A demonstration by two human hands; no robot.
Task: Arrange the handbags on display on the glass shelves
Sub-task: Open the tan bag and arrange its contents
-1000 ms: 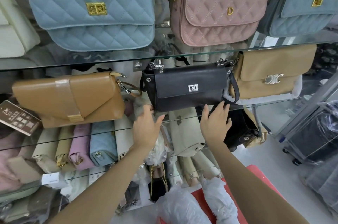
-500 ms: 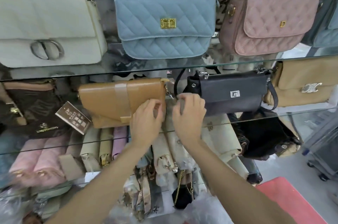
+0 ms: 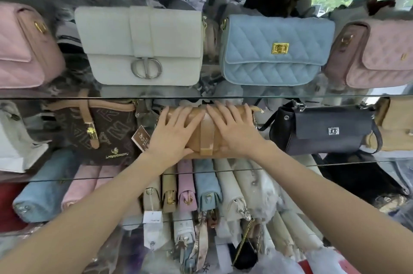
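Note:
A tan flap handbag (image 3: 206,137) stands on the middle glass shelf (image 3: 348,161), between a brown monogram bag (image 3: 98,130) and a black flap bag (image 3: 324,128). My left hand (image 3: 173,135) lies flat on the tan bag's left half with fingers spread. My right hand (image 3: 233,129) presses flat on its right half, fingers straight and reaching its top edge. Both palms cover most of the bag's front; only the centre strap and lower edge show.
The upper shelf (image 3: 156,96) carries a white bag (image 3: 143,45), a blue quilted bag (image 3: 274,50) and pink bags at both ends. Below, several rolled bags (image 3: 185,186) lie packed side by side. Another tan bag (image 3: 395,124) stands at the far right.
The view has swung left. Both hands left the black bag, moved to the tan bag, and now lie flat and spread across its front instead of curled at its right end.

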